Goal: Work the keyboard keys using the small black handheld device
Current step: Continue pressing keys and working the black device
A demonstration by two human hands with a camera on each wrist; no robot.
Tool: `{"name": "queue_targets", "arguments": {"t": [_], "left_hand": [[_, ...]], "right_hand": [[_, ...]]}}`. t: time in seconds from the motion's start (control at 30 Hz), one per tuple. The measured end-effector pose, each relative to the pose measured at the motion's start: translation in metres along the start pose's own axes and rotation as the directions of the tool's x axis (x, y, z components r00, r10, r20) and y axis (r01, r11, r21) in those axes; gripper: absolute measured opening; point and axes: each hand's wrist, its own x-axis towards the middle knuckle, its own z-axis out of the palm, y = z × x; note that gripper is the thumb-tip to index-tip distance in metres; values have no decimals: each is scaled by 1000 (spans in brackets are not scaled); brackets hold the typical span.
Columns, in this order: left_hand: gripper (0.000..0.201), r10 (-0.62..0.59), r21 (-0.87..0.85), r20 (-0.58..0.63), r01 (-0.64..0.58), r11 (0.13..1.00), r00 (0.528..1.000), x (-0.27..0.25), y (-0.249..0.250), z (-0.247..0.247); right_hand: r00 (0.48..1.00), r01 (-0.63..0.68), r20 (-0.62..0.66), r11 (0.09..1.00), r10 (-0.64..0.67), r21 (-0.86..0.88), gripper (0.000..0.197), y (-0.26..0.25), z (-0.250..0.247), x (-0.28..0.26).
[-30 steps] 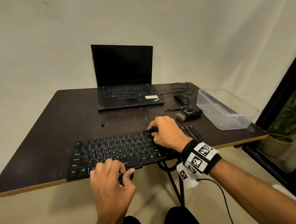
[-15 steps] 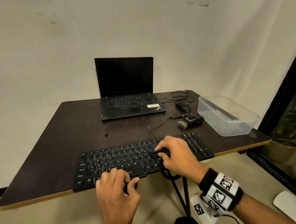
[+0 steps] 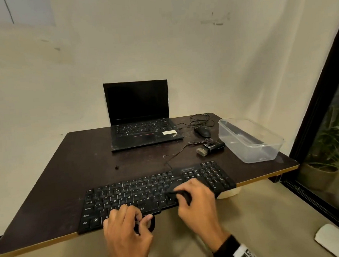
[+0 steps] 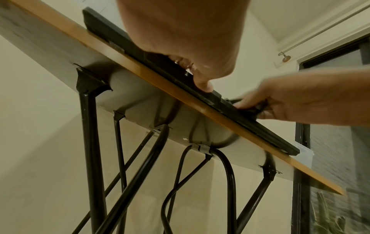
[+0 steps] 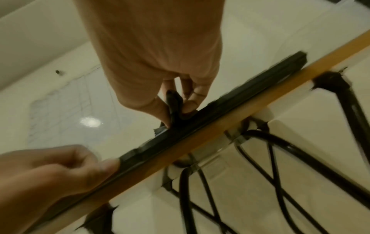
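Our right hand (image 3: 197, 202) has slid back toward the near edge of the keyboard (image 3: 154, 190), pinching the small black device (image 3: 180, 194).
Left hand (image 3: 125, 228) grips the keyboard's front; laptop (image 3: 140, 118), mouse (image 3: 202, 131) and clear tub (image 3: 250, 141) crowd the worktop (image 3: 67, 164) behind.

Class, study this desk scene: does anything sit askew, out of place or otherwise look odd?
Yes. The keyboard lies slanted across the table, and its near edge juts past the table's front edge. The left hand grips that overhanging edge while the right hand holds the small black device against the keys. Nothing looks spilled or broken.
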Motion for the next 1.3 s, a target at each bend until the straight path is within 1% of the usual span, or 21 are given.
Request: {"name": "queue_targets", "arguments": {"t": [0.1, 0.17, 0.23, 0.33, 0.37, 0.43, 0.47, 0.53, 0.6, 0.67, 0.73, 0.77, 0.83, 0.9, 1.0, 1.07, 1.13, 1.2, 1.23, 1.3], "left_hand": [[29, 6, -2, 7, -6, 1000, 1000, 1, 0, -2], [30, 5, -7, 14, -5, 1000, 1000, 1, 0, -2], [30, 6, -17, 17, -5, 1000, 1000, 2, -1, -3], [29, 4, -12, 14, -4, 1000, 1000, 2, 1, -1], [29, 6, -12, 10, -6, 1000, 1000, 2, 1, 0], [28, 6, -15, -7, -6, 1000, 1000, 0, 1, 2], [28, 6, -13, -15, -7, 1000, 1000, -1, 0, 2], [27, 14, -7, -22, -14, 1000, 1000, -2, 0, 2], [23, 29, -1, -24, -30, 1000, 999, -2, -1, 2], [14, 32, -10, -9, -32, 999, 999, -3, -3, 1], [11, 21, -23, 9, -21, 1000, 1000, -4, -4, -1], [11, 24, -23, 14, -23, 999, 1000, -4, -3, -1], [17, 32, -8, 13, -32, 999, 999, -4, -2, -2], [25, 18, 5, 7, -18, 1000, 1000, -4, 0, -2], [28, 6, 9, 2, -6, 1000, 1000, -4, 1, -1], [29, 6, 3, -4, -6, 1000, 1000, -4, 2, -1], [28, 9, 3, -9, -9, 1000, 1000, -4, 3, -1], [27, 7, 7, -8, -7, 1000, 1000, -4, 3, -1], [26, 4, 10, -4, -4, 1000, 1000, -5, 4, -1], [26, -3, 16, 7, 3, 1000, 1000, -5, 4, -2]], "right_hand": [[981, 107, 155, 993, -115, 58, 18, -24, 23, -9], [966, 152, 204, 988, -157, 38, 18, -20, 19, -9], [984, 114, 141, 993, -112, -6, 20, -3, 6, -2], [1000, -19, 18, 998, 20, -67, 23, 25, -22, 11], [999, -52, -4, 996, 52, -76, 23, 30, -27, 13], [997, -73, -16, 995, 72, -72, 22, 26, -26, 11], [998, -55, -13, 997, 54, -50, 22, 18, -20, 8], [999, 30, 26, 1000, -30, 4, 22, -4, 1, -2], [984, 116, 130, 993, -120, 37, 21, -29, 24, -12], [954, 190, 227, 981, -194, 38, 22, -48, 38, -19], [938, 208, 275, 977, -213, 45, 22, -54, 40, -17], [935, 214, 280, 976, -217, 40, 22, -51, 37, -14], [939, 230, 264, 973, -220, -7, 24, -37, 24, -10], [962, 207, 198, 975, -188, -78, 26, -12, 3, -2], [993, 70, 105, 984, -53, -166, 29, 31, -38, 10], [998, -28, 48, 973, 39, -229, 28, 57, -62, 17], [993, -121, -37, 956, 115, -267, 26, 74, -80, 20], [985, -159, -109, 959, 137, -235, 25, 79, -84, 20], [984, -157, -113, 968, 136, -197, 26, 76, -79, 19], [994, -91, -76, 991, 83, -102, 28, 60, -57, 12]]}}
